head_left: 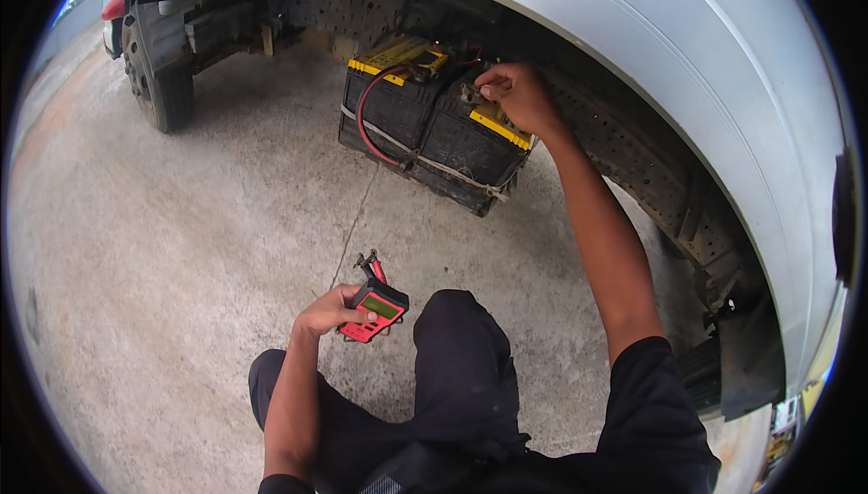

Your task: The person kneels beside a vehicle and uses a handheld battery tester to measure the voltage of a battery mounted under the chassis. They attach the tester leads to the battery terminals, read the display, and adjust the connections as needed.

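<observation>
My left hand (327, 310) holds a small red battery tester (373, 310) with a greenish screen, low in front of my knee; a red clamp (371, 265) sticks out beyond it. My right hand (515, 92) reaches up to the near one of two black batteries with yellow tops (452, 137), fingers pinched at a terminal on its top. A red cable (366, 119) loops down the front of the far battery (389, 96). Both batteries sit in a tray under a vehicle's side, bound by a pale strap (434, 164).
The silver body (687, 51) of a truck curves overhead on the right, with a perforated metal panel (633, 150) beneath it. A rear wheel (158, 69) stands at upper left. I am crouched on a rough concrete floor (181, 268), my dark-trousered knee (461, 340) forward.
</observation>
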Demonstrator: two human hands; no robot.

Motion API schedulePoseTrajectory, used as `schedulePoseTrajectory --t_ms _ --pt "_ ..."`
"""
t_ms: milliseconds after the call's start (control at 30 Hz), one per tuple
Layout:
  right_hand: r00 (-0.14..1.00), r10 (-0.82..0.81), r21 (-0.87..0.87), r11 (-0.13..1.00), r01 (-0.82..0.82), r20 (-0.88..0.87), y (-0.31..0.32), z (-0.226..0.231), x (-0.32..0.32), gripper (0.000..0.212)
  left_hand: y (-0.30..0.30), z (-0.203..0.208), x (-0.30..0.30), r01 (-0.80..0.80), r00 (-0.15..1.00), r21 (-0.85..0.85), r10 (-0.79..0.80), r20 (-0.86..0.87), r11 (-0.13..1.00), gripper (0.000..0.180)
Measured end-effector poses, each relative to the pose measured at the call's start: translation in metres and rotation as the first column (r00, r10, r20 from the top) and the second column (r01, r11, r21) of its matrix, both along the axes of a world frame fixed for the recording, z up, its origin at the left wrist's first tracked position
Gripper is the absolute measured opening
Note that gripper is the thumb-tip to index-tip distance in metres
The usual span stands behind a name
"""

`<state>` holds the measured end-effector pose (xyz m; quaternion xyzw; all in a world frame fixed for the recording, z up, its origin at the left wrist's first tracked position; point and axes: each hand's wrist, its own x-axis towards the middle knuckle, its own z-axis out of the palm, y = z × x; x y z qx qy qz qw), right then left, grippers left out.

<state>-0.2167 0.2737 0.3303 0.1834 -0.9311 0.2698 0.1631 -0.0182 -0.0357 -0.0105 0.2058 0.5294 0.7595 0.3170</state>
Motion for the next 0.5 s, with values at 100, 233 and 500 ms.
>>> schedulePoseTrajectory --t_ms 100,233,500 --pt "0.999 -0.014 0.038 0.999 0.016 -0.035 -0.004 0.0 0.0 0.015 0.001 -0.002 -0.001 -0.006 1.0 -0.008 0.006 -0.02 1.0 0.038" --pt "0.998 -0.022 0.118 0.993 0.029 -0.066 -0.008 0.004 0.001 0.014 0.001 0.002 -0.001 0.01 1.0 0.0 -0.01 -0.002 1.0 0.038" --pt "0.975 -0.067 0.352 0.926 0.14 -0.212 -0.018 0.013 0.001 0.027 0.001 -0.007 -0.004 0.014 1.0 0.012 -0.014 -0.026 1.0 0.038"
